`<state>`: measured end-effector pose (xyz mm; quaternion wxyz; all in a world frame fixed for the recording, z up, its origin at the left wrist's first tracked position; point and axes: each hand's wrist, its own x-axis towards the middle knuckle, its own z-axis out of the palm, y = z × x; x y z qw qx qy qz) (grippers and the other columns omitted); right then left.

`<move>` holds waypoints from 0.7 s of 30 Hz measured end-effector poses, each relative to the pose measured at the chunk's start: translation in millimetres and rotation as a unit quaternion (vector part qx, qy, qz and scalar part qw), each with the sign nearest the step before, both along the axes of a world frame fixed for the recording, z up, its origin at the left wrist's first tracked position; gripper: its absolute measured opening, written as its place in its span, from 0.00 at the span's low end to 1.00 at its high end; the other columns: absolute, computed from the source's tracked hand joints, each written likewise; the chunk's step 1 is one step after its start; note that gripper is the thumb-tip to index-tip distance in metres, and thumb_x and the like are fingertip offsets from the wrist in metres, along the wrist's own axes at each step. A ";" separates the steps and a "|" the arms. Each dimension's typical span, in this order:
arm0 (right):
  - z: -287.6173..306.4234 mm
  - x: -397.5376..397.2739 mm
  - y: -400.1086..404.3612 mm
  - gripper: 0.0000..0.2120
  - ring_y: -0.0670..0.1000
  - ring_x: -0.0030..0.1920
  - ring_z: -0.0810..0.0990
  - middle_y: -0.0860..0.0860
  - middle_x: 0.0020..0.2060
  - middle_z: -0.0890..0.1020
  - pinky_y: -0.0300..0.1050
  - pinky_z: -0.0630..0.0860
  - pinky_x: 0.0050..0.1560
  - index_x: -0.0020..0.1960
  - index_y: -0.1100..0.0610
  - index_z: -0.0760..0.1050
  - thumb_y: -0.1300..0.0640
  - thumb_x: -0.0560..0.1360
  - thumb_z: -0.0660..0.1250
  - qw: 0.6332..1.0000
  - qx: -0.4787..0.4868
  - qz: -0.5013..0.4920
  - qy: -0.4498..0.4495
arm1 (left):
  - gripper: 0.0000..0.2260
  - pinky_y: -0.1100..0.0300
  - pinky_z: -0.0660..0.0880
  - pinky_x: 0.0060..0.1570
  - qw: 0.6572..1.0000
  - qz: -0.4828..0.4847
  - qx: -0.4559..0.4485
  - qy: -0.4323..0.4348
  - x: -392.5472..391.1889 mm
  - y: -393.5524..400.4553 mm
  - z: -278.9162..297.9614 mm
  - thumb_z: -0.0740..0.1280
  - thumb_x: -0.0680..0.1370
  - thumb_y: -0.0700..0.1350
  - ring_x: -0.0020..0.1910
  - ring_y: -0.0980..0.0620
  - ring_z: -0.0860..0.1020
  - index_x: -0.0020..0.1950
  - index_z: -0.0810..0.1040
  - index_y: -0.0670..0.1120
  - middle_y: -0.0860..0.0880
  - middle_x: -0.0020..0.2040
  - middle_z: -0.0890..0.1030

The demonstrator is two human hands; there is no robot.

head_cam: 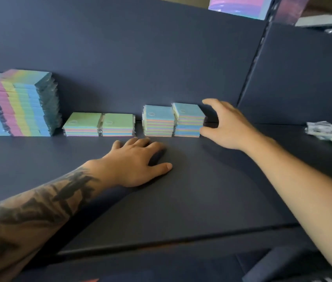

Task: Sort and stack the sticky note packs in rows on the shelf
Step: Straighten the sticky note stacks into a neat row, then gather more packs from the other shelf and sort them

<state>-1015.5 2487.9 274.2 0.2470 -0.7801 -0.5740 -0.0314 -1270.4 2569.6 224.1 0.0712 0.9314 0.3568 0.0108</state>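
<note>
Small sticky note packs stand in a row against the back of the dark shelf (181, 190). Two green-topped packs (100, 125) lie side by side. To their right are two blue-topped stacks, one (158, 122) level and the rightmost (188, 120) with its upper pack skewed. My right hand (224, 127) is at the right side of that rightmost stack, thumb near its base and fingers spread above its far corner, curved but not closed round it. My left hand (138, 162) rests flat on the shelf in front of the row, fingers relaxed.
A tall stack of long rainbow-striped packs (20, 104) fills the shelf's left end. Wrapped packs (330, 132) lie loose at the right, beyond a vertical divider (250, 78). More coloured stock (240, 6) sits on the shelf above.
</note>
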 end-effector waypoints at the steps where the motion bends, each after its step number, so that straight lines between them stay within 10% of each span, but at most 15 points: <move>1: -8.9 -3.2 -13.8 0.32 0.54 0.72 0.70 0.48 0.73 0.71 0.50 0.70 0.67 0.75 0.42 0.65 0.47 0.74 0.71 1.000 0.015 0.008 -0.005 | 0.33 0.38 0.56 0.76 1.000 0.000 -0.005 0.018 0.0 -9.2 1.2 0.46 0.75 0.76 0.80 0.48 0.57 0.79 0.56 0.67 0.53 0.80 0.61; 6: -52.8 -12.5 -78.8 0.35 0.52 0.80 0.59 0.45 0.81 0.61 0.57 0.60 0.77 0.79 0.37 0.60 0.26 0.75 0.58 0.986 -0.165 0.030 -0.011 | 0.39 0.37 0.50 0.78 0.997 0.047 -0.009 0.066 -0.4 -72.7 5.3 0.45 0.73 0.78 0.83 0.47 0.50 0.82 0.49 0.65 0.52 0.84 0.52; 13: -63.1 -22.1 -191.3 0.36 0.53 0.83 0.47 0.47 0.84 0.51 0.60 0.46 0.80 0.82 0.39 0.53 0.25 0.78 0.46 0.979 -0.179 0.091 -0.046 | 0.46 0.39 0.51 0.79 0.993 0.097 0.026 0.055 7.9 -213.2 -8.8 0.43 0.69 0.81 0.83 0.45 0.49 0.83 0.47 0.61 0.52 0.84 0.50; 21: -73.2 12.4 -363.3 0.28 0.48 0.76 0.66 0.43 0.78 0.66 0.54 0.66 0.74 0.79 0.42 0.64 0.33 0.83 0.51 0.979 -0.075 0.186 0.036 | 0.38 0.45 0.54 0.79 0.995 0.025 0.071 0.072 55.4 -372.5 -16.9 0.46 0.73 0.76 0.82 0.52 0.54 0.82 0.47 0.65 0.58 0.83 0.53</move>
